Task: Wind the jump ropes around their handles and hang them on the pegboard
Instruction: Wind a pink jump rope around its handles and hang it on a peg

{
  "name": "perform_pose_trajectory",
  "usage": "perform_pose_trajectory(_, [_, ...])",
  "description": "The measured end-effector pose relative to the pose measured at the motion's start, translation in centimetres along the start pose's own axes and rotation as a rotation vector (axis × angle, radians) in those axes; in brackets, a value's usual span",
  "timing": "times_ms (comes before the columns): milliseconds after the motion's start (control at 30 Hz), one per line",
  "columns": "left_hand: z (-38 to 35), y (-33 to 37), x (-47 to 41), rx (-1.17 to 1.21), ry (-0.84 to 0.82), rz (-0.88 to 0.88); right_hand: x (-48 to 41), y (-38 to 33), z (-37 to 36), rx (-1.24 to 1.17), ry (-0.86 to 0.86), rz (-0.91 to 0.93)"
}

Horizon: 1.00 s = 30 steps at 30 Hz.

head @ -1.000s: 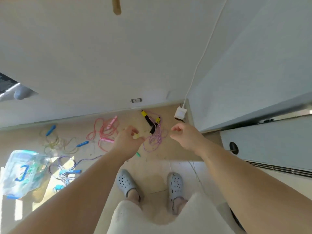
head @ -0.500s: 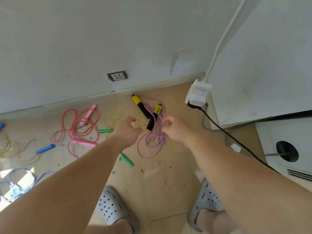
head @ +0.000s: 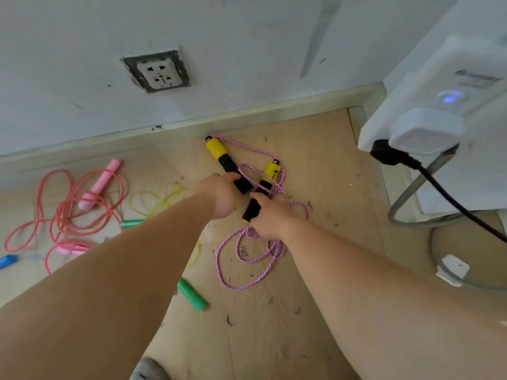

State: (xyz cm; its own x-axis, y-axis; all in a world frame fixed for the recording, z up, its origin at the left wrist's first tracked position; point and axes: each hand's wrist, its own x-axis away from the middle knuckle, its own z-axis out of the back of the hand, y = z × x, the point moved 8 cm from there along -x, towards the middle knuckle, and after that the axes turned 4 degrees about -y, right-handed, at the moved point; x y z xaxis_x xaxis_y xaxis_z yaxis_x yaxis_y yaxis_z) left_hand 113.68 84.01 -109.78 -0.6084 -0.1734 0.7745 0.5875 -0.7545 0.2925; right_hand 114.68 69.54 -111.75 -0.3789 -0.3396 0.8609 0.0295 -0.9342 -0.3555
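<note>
A jump rope with two yellow-and-black handles and a purple braided cord (head: 248, 259) lies on the wooden floor by the baseboard. My left hand (head: 222, 194) reaches the black end of the far handle (head: 225, 161) and curls onto it. My right hand (head: 271, 218) grips the black part of the near handle (head: 260, 197). The cord loops loosely under and beyond my right hand. The pegboard is not in view.
A pink jump rope (head: 82, 204) lies to the left, with a yellow cord (head: 156, 201), green handles (head: 192, 296) and a blue handle (head: 8, 261) nearby. A wall socket (head: 159, 71) sits above the baseboard. A white appliance with a power strip (head: 428, 116) and black cable (head: 450, 193) stands right.
I have bent down much closer to the floor. Both hands have gone from hovering above the purple rope to taking hold of its two handles.
</note>
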Motion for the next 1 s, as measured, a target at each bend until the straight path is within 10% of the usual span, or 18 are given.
perform_pose_trajectory(533, [-3.8, 0.4, 0.5, -0.311, -0.081, 0.000, 3.6, 9.3, -0.8, 0.169, 0.206, -0.237])
perform_pose_trajectory(1000, [0.6, 2.2, 27.8, 1.021, -0.165, 0.301, 27.6, 1.2, 2.2, -0.719, -0.081, -0.190])
